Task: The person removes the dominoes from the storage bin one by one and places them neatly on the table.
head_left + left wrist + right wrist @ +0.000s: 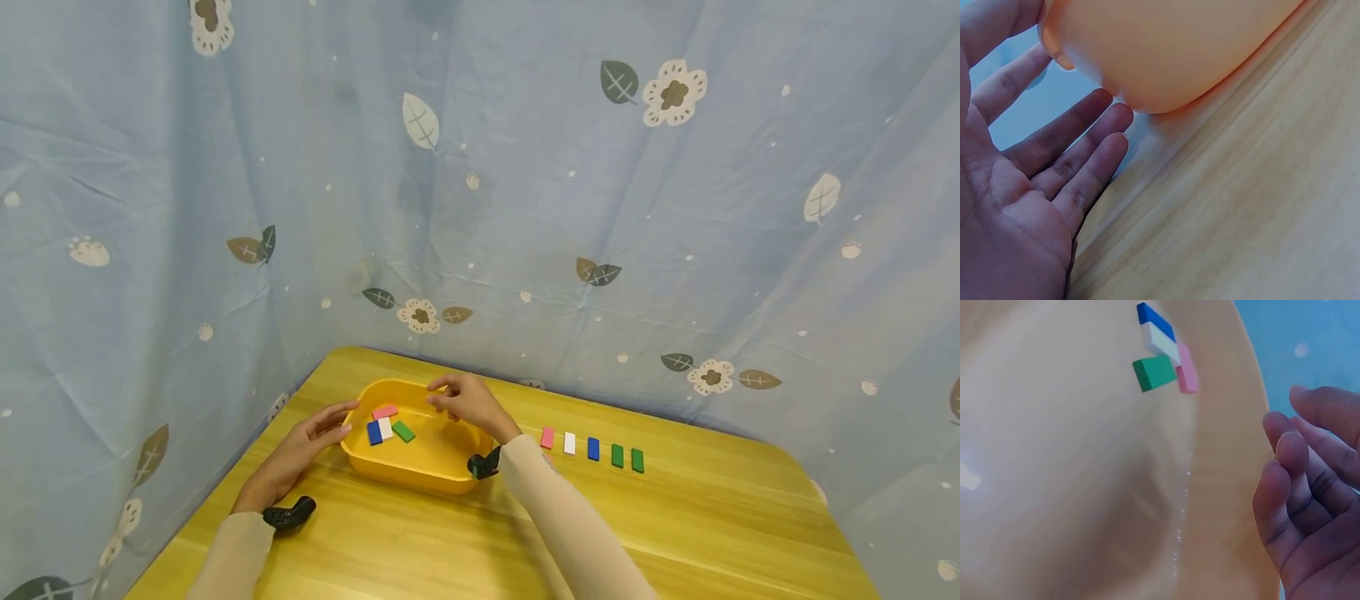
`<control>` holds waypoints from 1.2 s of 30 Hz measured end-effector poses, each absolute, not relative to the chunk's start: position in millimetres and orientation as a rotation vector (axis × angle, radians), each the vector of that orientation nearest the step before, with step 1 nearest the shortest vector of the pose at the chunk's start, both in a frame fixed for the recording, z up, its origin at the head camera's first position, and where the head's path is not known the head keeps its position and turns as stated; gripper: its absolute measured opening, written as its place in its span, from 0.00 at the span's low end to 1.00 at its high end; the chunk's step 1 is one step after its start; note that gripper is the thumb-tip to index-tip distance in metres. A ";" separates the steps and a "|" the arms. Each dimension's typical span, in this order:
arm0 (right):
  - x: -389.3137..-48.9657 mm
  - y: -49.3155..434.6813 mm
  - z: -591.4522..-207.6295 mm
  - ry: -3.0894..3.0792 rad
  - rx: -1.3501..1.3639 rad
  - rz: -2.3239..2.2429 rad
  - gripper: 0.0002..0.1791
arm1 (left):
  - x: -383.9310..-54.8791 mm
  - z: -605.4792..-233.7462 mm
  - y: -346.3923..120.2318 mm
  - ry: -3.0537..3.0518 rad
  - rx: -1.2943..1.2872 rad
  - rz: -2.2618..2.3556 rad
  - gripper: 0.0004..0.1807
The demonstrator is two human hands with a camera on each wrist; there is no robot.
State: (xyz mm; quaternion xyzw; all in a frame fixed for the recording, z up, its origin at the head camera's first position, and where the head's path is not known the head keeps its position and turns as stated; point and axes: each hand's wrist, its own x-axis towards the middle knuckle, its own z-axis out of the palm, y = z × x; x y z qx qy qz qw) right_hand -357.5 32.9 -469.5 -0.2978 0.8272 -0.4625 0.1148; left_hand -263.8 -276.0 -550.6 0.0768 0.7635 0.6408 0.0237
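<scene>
A yellow plastic basin [408, 477] stands on the table. Inside, toward its left end, lie a pink block [385, 412], a white block [386, 428], a blue block [374, 432] and a green block [403, 431]. At the basin's left end is my left hand [296, 454], its fairly straight fingers touching the rim and outer wall. My right hand [476, 404] hovers by the far rim, toward the basin's right end. Its fingers are loosely bent, and the right wrist view shows nothing between them.
Right of the basin, a row on the wooden table [720, 508] runs from a pink block [547, 437] through a white block [570, 443] and a blue block [593, 449] to two green blocks [627, 457]. A patterned blue curtain [517, 208] hangs behind and at the left.
</scene>
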 end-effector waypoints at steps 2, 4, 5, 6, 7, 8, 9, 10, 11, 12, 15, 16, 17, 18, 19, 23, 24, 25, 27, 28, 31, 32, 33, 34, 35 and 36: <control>-359.6 30.0 -471.3 2.418 -0.870 -1.359 0.16 | -264.3 -549.8 -276.5 2.363 0.246 1.984 0.27; -361.7 27.4 -474.1 2.409 -0.865 -1.353 0.18 | -264.6 -549.9 -276.9 2.364 0.240 1.982 0.27; -362.6 25.9 -475.8 2.400 -0.865 -1.350 0.19 | -264.5 -550.2 -276.8 2.366 0.242 1.981 0.27; -363.5 24.7 -477.6 2.398 -0.862 -1.338 0.19 | -264.4 -550.7 -276.8 2.371 0.239 1.980 0.27; -364.1 23.0 -479.4 2.391 -0.858 -1.331 0.19 | -264.1 -551.5 -277.0 2.374 0.236 1.977 0.27; -364.7 21.3 -481.2 2.388 -0.855 -1.321 0.19 | -263.8 -552.2 -277.0 2.378 0.234 1.978 0.27; -365.4 19.7 -483.0 2.387 -0.854 -1.314 0.19 | -263.5 -552.7 -277.1 2.378 0.225 1.979 0.26; -366.2 18.1 -484.3 2.391 -0.850 -1.305 0.19 | -263.3 -552.8 -277.1 2.378 0.225 1.980 0.26; -366.8 16.4 -485.3 2.395 -0.848 -1.298 0.19 | -263.1 -552.8 -277.3 2.378 0.229 1.981 0.26; -367.3 15.0 -486.0 2.398 -0.844 -1.289 0.19 | -263.3 -553.1 -277.6 2.375 0.230 1.983 0.27; -368.9 10.7 -485.9 2.397 -0.852 -1.259 0.19 | -264.5 -553.4 -278.8 2.378 0.267 1.979 0.27; -369.1 9.5 -485.3 2.398 -0.863 -1.236 0.19 | -265.0 -553.7 -279.2 2.381 0.279 1.977 0.28; -369.3 8.6 -485.2 2.390 -0.875 -1.217 0.19 | -265.5 -554.0 -279.6 2.380 0.280 1.977 0.28; -369.6 7.8 -485.4 2.380 -0.888 -1.195 0.19 | -266.0 -554.2 -279.7 2.380 0.283 1.977 0.28; -369.7 7.2 -486.0 2.376 -0.901 -1.163 0.19 | -266.2 -554.2 -279.6 2.387 0.290 1.975 0.28; -369.7 6.9 -492.0 2.297 -0.905 -1.078 0.22 | -266.2 -553.1 -278.5 2.381 0.279 1.985 0.27; -369.7 7.0 -494.0 2.279 -0.904 -1.063 0.23 | -266.2 -553.1 -278.3 2.376 0.280 1.990 0.27; -369.6 7.2 -495.9 2.260 -0.899 -1.055 0.23 | -266.2 -553.1 -278.2 2.369 0.284 1.993 0.27; -369.3 7.5 -498.9 2.227 -0.887 -1.060 0.24 | -266.3 -553.3 -278.1 2.357 0.291 1.998 0.27; -369.0 7.7 -500.4 2.222 -0.882 -1.063 0.24 | -266.2 -553.5 -277.7 2.349 0.292 1.999 0.27; -368.4 7.6 -502.8 2.259 -0.873 -1.048 0.20 | -266.0 -553.7 -276.6 2.343 0.297 2.001 0.27; -368.5 7.2 -503.3 2.275 -0.869 -1.045 0.19 | -266.0 -553.7 -276.6 2.347 0.301 2.000 0.27; -368.5 6.8 -503.5 2.290 -0.864 -1.041 0.17 | -266.1 -553.6 -276.6 2.349 0.291 2.001 0.27; -368.6 6.4 -503.6 2.302 -0.862 -1.034 0.15 | -266.1 -553.4 -276.6 2.351 0.276 2.001 0.27; -368.8 6.1 -503.8 2.310 -0.861 -1.027 0.13 | -266.3 -553.4 -277.0 2.352 0.266 2.001 0.27; -368.9 5.7 -503.8 2.312 -0.861 -1.023 0.12 | -266.5 -553.5 -277.4 2.353 0.257 2.001 0.27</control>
